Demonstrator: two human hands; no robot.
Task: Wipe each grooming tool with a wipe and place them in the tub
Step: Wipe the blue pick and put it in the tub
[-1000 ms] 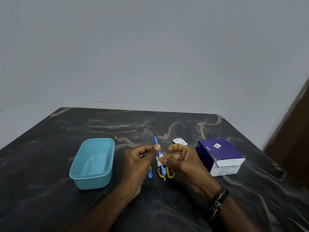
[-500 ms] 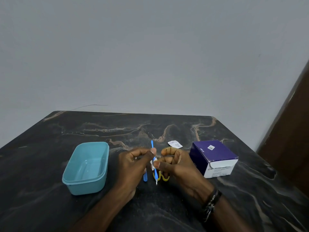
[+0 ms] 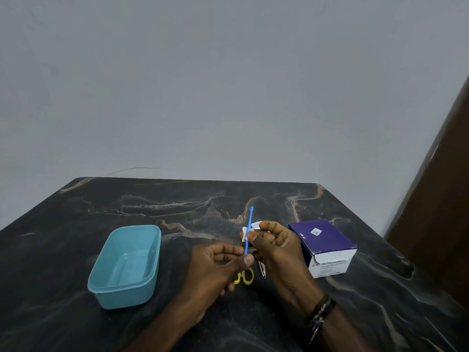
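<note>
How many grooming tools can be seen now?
3: a blue stick held in both hands, yellow scissors and a metal tool on the table under the hands. The hands may hide more.

A dark marbled tabletop (image 3: 253, 326) with pale tan and grey veins filled the lower half of the view. A purple cardboard box (image 3: 323, 246) with a white front end and a small white label on its top stood on the right side of it. A plain grey wall (image 3: 228, 85) rose behind the far edge. A dark brown wooden panel (image 3: 441, 212) ran down the right border. A thin wire (image 3: 132, 169) curved just beyond the far left corner.
</note>
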